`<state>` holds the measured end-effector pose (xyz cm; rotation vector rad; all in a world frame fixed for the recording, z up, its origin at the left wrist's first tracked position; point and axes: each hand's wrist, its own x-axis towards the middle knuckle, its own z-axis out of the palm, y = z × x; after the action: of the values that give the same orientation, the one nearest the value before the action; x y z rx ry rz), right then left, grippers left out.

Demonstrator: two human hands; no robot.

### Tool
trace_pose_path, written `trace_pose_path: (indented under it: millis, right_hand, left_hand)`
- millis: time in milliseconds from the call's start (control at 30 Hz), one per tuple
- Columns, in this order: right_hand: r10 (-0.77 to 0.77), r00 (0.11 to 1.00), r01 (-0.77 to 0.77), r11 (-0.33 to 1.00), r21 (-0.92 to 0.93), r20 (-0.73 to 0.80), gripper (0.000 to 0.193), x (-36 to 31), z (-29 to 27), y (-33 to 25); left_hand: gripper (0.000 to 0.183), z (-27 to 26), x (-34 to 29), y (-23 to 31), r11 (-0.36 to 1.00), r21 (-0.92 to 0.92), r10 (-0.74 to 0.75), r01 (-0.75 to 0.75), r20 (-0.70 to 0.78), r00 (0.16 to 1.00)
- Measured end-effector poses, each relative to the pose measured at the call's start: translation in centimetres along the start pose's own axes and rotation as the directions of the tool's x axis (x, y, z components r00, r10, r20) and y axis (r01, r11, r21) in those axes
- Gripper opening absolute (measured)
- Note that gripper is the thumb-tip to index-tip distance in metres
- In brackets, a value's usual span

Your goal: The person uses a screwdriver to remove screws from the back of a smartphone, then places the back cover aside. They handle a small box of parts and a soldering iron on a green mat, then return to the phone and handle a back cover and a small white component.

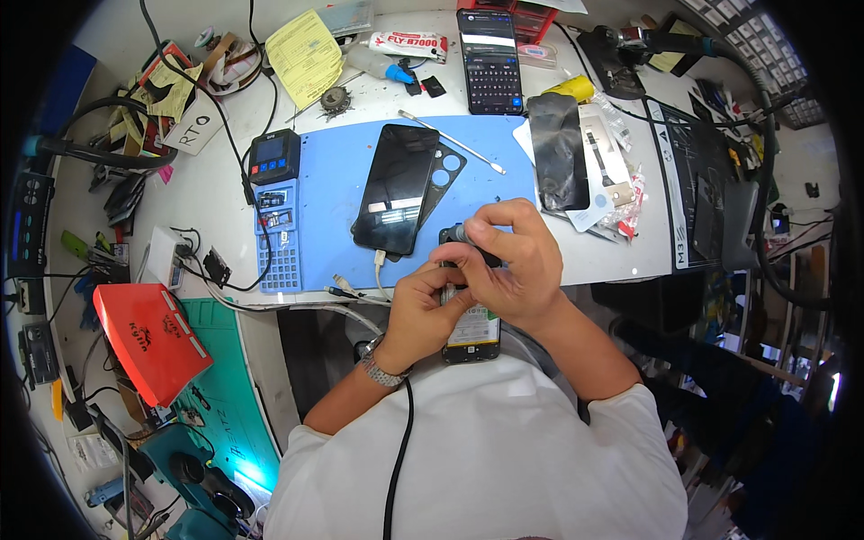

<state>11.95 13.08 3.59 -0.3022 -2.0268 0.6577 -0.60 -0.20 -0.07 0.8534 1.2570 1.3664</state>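
The person wears a plain white shirt (486, 459), softly creased across the front, with short sleeves (630, 416) that end near the elbows. A silver metal band (382, 367) of broad links circles the left wrist. Both the left hand (421, 315) and the right hand (520, 270) are ungloved, and a black cable (399, 459) runs down over the shirt.

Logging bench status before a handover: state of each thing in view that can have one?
Opened phone: back off, battery exposed
Left hand: closed on the opened phone
Right hand: fingers curled; grip partly hidden
Cabled phone: screen dark, white cable plugged in
Upper phone: screen lit, keyboard showing
Metal rod tool: lying down
White-and-red tube: lying on its side
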Motion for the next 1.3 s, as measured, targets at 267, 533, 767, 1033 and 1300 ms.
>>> trace_pose_path:
  millis: [267, 533, 767, 1033, 1300]
  right_hand:
    - [0.045, 0.999, -0.044, 0.996, 0.077, -0.015, 0.055, -0.6, 0.9, -0.1]
    - [0.280, 0.959, -0.282, 0.909, 0.307, 0.051, 0.064, -0.4, 0.8, -0.2]
    - [0.351, 0.919, -0.236, 0.856, 0.461, -0.181, 0.072, -3.6, -1.5, -1.6]
    - [0.362, 0.916, -0.232, 0.828, 0.511, -0.171, 0.072, -5.9, -1.7, -2.4]
    - [0.360, 0.916, -0.231, 0.833, 0.502, -0.176, 0.070, -6.0, -1.2, -2.4]
  left_hand:
    - [0.016, -0.3, 0.0, -0.3, 0.998, 0.052, -0.031, 0.031, 0.000, 1.000]
    - [0.016, 0.1, 0.0, 0.0, 1.000, -0.023, 0.000, 0.000, -0.007, 1.000]
    - [0.017, 0.5, 0.0, -0.3, 0.993, -0.117, 0.001, -0.006, -0.043, 0.999]
    - [0.019, 0.4, -0.2, -1.0, 0.991, -0.132, 0.001, -0.009, -0.055, 0.999]
    - [0.020, 0.4, -0.2, -1.1, 0.989, -0.150, -0.008, -0.001, -0.058, 0.998]
